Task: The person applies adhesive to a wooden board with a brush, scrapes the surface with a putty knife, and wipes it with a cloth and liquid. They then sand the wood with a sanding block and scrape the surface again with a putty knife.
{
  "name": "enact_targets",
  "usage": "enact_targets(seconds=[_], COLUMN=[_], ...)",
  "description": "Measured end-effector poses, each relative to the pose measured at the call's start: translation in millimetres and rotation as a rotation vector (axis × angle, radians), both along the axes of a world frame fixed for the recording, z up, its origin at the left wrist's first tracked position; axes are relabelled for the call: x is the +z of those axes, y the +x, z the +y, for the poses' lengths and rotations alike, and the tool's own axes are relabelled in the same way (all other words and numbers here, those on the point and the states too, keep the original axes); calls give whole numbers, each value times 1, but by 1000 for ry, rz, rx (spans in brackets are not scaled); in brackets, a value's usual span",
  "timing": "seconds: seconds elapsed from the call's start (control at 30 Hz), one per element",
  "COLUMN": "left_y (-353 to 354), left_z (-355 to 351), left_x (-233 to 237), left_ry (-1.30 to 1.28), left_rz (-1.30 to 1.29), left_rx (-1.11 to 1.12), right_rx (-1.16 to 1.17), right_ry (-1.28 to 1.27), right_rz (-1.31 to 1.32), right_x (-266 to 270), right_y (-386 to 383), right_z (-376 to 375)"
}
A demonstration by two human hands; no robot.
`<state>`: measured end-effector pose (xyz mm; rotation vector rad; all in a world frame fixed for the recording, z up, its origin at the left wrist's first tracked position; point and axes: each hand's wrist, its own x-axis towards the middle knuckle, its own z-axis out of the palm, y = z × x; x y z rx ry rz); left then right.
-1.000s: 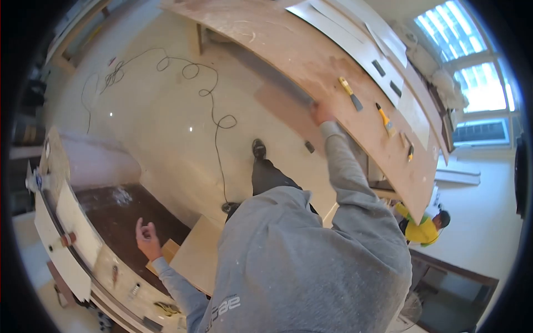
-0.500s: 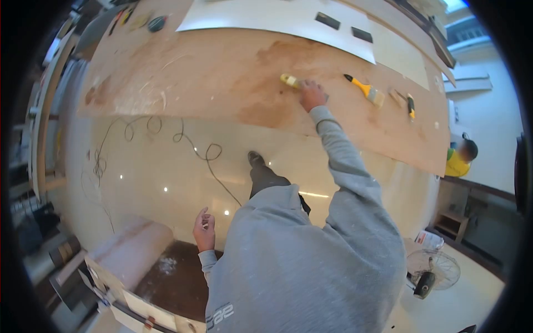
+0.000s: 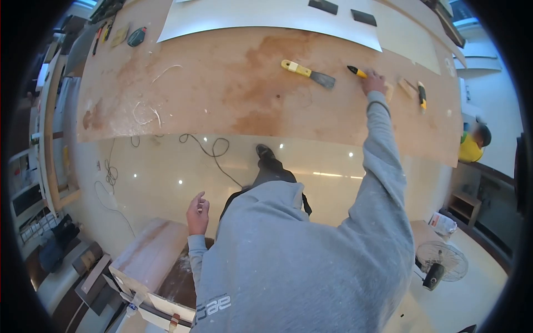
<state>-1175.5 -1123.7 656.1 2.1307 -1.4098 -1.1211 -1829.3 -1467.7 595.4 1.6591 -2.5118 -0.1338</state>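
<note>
My right hand (image 3: 374, 83) is closed over the middle of a yellow-and-black paintbrush (image 3: 357, 71), whose black handle tip sticks out to the left. A scraper (image 3: 297, 69) with a yellow handle and grey blade lies to the left of this hand on the brown board (image 3: 222, 83). To its right are a small light wooden-looking piece (image 3: 408, 87) and a yellow-and-black cutter (image 3: 422, 96). My left hand (image 3: 198, 213) hangs over the floor, empty, with its fingers loosely bent and apart.
A white sheet (image 3: 250, 15) with dark rectangles lies across the board's far side. A tape measure (image 3: 136, 36) is at the far left. Cable (image 3: 220, 157) loops over the floor. A fan (image 3: 441, 262) stands at lower right, and a person (image 3: 473, 143) is beyond the board's right end.
My right hand has left the scraper, which now lies fully visible, and moved right onto the paintbrush. The view has shifted. My left hand remains low over the floor.
</note>
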Motion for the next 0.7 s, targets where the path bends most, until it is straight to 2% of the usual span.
enact_targets(seconds=[0.07,0.17,0.27,0.37,0.47,0.5,0.53,0.57,0.6,0.63,0.67,0.7], left_y=[4,17,39,36,26,23,20,16,11,5,-2,-8], left_z=[-4,5,21,18,7,4,0,-10,-23,-36,-50,-62], left_x=[3,-3,-17,-15,-15,-15,-14,-13,-13,-12,-10,-8], left_ry=[28,74,150,221,213,204,184,163,138,121,106,93], left_rz=[-4,-47,-83,-71,-58,-57,-46,-34,-21,-17,-13,-7], left_rx=[11,-6,-11,-2,-9,-18,-31,-48,-66,-99,-132,-164], right_rx=[-14,150,55,17,132,110,201,289,277,475,625,625], right_ry=[181,114,-85,-44,-132,-88,-116,-146,-99,-266,-175,-112], right_rz=[-94,-20,-272,-350,-402,-373,-407,-438,-479,-675,-659,-762], right_x=[24,-20,-20,-6,-7,7,6,3,-16,-23,-37,-14], right_y=[-12,-42,-3,37,61,82,104,129,166,208,259,316], right_z=[8,31,81,114,126,123,122,120,113,107,99,96])
